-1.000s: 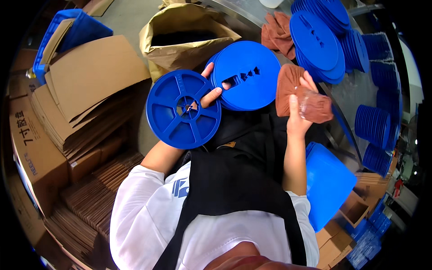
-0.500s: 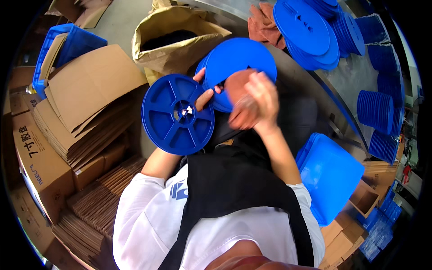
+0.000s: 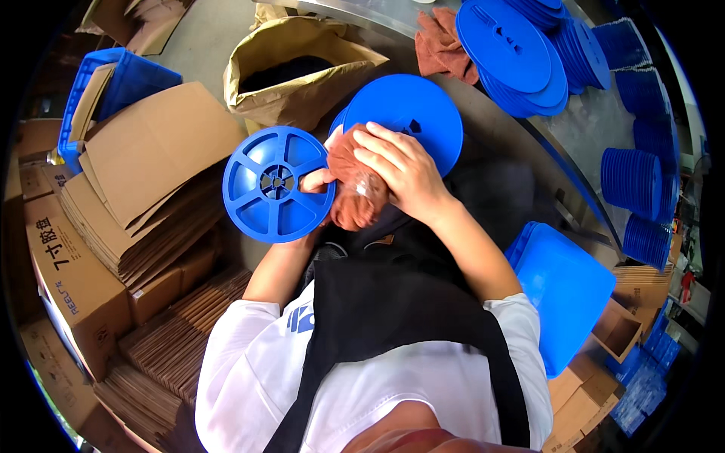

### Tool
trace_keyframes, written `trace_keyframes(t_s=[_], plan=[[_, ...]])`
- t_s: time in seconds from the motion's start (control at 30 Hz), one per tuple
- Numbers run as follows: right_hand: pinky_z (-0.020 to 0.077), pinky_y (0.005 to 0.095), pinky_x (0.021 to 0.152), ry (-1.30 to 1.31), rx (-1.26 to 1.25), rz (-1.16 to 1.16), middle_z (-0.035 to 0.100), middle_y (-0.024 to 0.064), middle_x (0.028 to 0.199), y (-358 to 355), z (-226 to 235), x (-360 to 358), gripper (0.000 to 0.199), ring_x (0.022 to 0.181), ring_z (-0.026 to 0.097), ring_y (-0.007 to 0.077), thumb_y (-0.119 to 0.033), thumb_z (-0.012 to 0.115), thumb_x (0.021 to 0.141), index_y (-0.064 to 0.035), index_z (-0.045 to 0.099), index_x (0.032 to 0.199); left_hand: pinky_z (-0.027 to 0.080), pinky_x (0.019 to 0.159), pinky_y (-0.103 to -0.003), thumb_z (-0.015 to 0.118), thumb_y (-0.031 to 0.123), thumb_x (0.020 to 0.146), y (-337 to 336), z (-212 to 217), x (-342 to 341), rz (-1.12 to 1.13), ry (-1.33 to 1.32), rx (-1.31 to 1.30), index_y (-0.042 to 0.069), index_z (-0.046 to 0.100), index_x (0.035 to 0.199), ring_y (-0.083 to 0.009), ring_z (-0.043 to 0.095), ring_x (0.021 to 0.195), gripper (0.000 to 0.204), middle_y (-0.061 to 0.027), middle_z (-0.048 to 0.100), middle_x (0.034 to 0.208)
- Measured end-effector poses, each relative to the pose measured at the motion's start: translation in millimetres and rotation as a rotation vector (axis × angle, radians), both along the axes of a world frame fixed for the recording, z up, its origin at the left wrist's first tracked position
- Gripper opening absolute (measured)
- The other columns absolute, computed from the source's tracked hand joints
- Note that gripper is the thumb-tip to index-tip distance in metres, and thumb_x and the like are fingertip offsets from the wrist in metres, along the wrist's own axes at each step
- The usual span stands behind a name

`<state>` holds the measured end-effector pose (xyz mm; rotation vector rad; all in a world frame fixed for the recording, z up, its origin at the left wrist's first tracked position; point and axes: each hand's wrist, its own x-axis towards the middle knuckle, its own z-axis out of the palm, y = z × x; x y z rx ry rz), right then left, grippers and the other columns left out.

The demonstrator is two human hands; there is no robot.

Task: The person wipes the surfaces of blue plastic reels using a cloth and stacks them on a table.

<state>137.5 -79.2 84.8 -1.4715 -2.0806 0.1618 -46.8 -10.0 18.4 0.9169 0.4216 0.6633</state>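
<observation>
My left hand (image 3: 316, 180) is closed on a blue spoked reel (image 3: 249, 210), its thumb lying over the right side of the rim. Crumpled in my right hand (image 3: 408, 172) is a reddish-brown cloth (image 3: 349, 170), which lies against my left fingers and hides part of them. Just beyond the cloth stands a smooth blue disc (image 3: 442, 124) with a small cut-out hole at its middle. More blue rims show behind it at its left. Whether my left fingers also touch those discs is hidden by the cloth.
An open yellowish sack (image 3: 302, 94) with dark contents stands ahead. Stacked flat cardboard (image 3: 162, 128) and a blue crate (image 3: 143, 79) are at left. Blue discs (image 3: 506, 49) and another brown cloth (image 3: 442, 45) lie on the metal table at far right. A blue bin (image 3: 566, 294) sits by my right elbow.
My right hand has swept the cloth left, off the disc's face to beside my left hand. The spoked reel has shifted slightly left and up, turning its face more toward the light.
</observation>
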Motion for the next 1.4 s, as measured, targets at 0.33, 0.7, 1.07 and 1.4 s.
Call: trace_keyframes(t_s=[0.33,0.7,1.07,1.4], plan=[[0.0444,0.0295,0.095,1.315,0.041,-0.834,0.06,0.0103,0.121,-7.1,-41.6,70.8,0.035,0.111,0.057,0.0175,-0.013,0.066,0.091,0.0047,0.057,0.12,0.046,0.092,-0.029,0.066,0.008,0.089,7.2,18.2,20.3,0.05,0.039,0.005,0.0,0.036,0.145,-0.0153,0.061,0.097,0.064,-0.0092,0.065,0.098],[0.0463,0.0317,0.091,1.13,-0.127,-0.335,0.061,0.0129,0.115,-11.0,41.9,9.3,0.028,0.106,0.06,0.0214,-0.009,0.062,0.085,0.0028,0.058,0.11,0.047,0.098,-0.035,0.073,0.006,0.084,7.0,20.2,35.9,0.107,0.177,0.021,0.003,0.036,0.146,-0.0191,0.059,0.112,0.072,-0.0131,0.063,0.119],[0.0454,0.0408,0.095,0.264,0.166,0.327,0.059,0.0111,0.123,22.6,20.5,-82.8,0.04,0.118,0.055,0.0297,-0.01,0.071,0.068,-0.0059,0.06,0.107,0.047,0.098,-0.034,0.072,0.006,0.085,4.4,23.3,39.4,0.121,0.065,-0.032,0.003,0.034,0.147,-0.0176,0.06,0.11,0.073,-0.0119,0.064,0.116],[0.0446,0.0449,0.098,0.065,0.021,-0.224,0.061,0.0129,0.116,-37.1,-9.8,1.2,0.043,0.113,0.057,0.034,-0.007,0.076,0.064,-0.0049,0.06,0.104,0.047,0.097,-0.034,0.071,0.007,0.085,-4.3,17.4,39.9,0.137,-0.02,-0.116,0.004,0.032,0.148,-0.0162,0.06,0.109,0.074,-0.0107,0.065,0.113]])
